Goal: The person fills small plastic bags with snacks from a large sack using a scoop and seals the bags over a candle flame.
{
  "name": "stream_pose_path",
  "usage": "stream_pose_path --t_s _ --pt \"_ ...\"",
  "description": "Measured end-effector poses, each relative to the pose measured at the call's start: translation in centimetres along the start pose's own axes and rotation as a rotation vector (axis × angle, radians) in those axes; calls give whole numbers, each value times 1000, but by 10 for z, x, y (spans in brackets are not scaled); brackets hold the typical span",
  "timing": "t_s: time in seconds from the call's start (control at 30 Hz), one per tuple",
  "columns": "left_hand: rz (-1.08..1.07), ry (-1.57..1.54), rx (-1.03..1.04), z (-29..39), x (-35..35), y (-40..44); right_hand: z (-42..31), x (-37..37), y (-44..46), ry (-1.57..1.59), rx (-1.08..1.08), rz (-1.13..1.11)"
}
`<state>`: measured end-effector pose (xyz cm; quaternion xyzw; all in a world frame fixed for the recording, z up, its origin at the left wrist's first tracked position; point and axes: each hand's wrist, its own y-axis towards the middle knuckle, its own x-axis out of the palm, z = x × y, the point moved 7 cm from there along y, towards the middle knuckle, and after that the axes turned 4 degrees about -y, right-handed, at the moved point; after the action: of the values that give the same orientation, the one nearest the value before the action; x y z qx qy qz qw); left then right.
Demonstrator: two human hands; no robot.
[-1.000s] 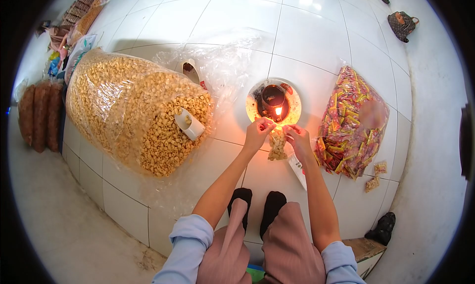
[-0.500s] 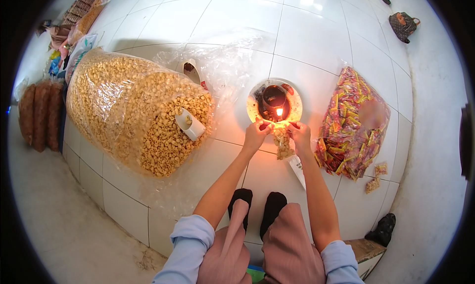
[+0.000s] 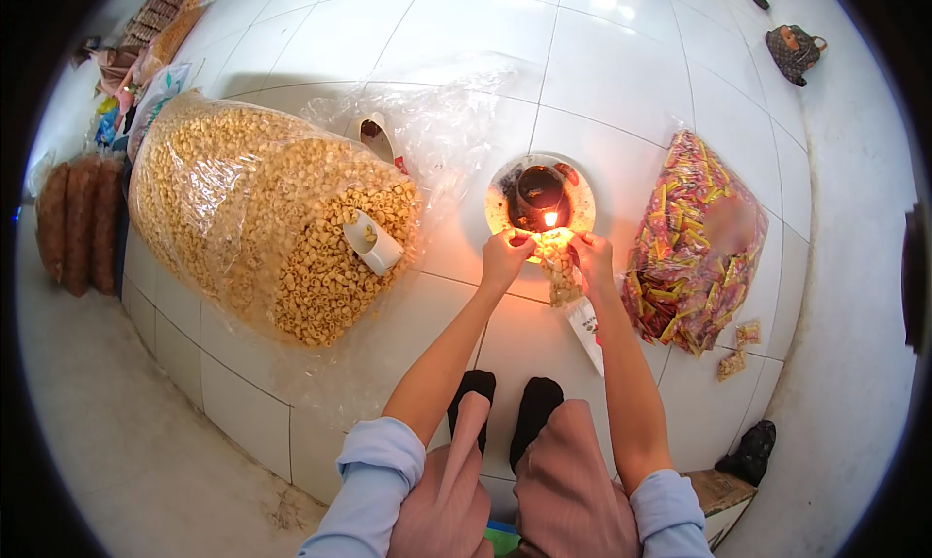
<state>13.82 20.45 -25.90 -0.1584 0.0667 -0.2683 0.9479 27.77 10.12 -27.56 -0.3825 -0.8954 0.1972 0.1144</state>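
Observation:
My left hand (image 3: 507, 254) and my right hand (image 3: 591, 255) pinch the two top corners of a small clear plastic bag (image 3: 562, 271) filled with ring-shaped snacks. The bag hangs down between them, its top edge stretched close to a small flame (image 3: 550, 218). That flame burns at the near side of a dark round cup (image 3: 540, 188), which stands on a pale plate (image 3: 499, 208) with dark stains. Below the bag, partly behind my right hand and wrist, lies a white printed packet (image 3: 585, 330).
To the left lies a big clear sack of snacks (image 3: 243, 189), a white scoop (image 3: 379, 251) in its mouth. Another scoop (image 3: 375, 135) lies behind. At the right are a bag of red-yellow sachets (image 3: 684, 252) and two small filled packets (image 3: 739, 350). A backpack (image 3: 794, 53) rests by the wall.
Both hands have shifted very slightly right with the snack bag, still at the flame. The white packet under the bag shows a little more.

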Motion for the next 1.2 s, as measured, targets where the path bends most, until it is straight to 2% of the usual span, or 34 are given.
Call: stream_pose_path --t_s 0.2,0.27,0.4,0.47,0.6,0.7,0.77,0.8,0.9,0.93,1.2 --pt "-8 -10 -49 4 2 1 -10 0 -1 -95 -16 97" --pt "-7 -18 -47 3 1 2 -11 5 -2 60 -4 64" --pt "9 -49 -44 -1 -6 2 -7 9 6 40 -55 88" --pt "8 -40 -44 1 -9 -1 -4 10 6 -88 -16 81" --pt "23 -42 -49 -6 -17 -7 -5 15 -3 -83 -24 106" --pt "-3 29 -20 -6 -20 -22 5 19 -16 -167 30 30" --pt "-33 78 7 -4 -21 -25 28 13 -24 219 97 35" --pt "-79 103 6 -7 -17 -26 25 17 -34 280 99 -36" --pt "-146 74 -25 -8 -7 -33 8 23 -55 214 59 -39" --pt "-169 90 7 -9 -4 -33 16 20 -53 96 119 -78" --pt "-211 50 37 2 5 -34 20 7 -49 230 95 84"
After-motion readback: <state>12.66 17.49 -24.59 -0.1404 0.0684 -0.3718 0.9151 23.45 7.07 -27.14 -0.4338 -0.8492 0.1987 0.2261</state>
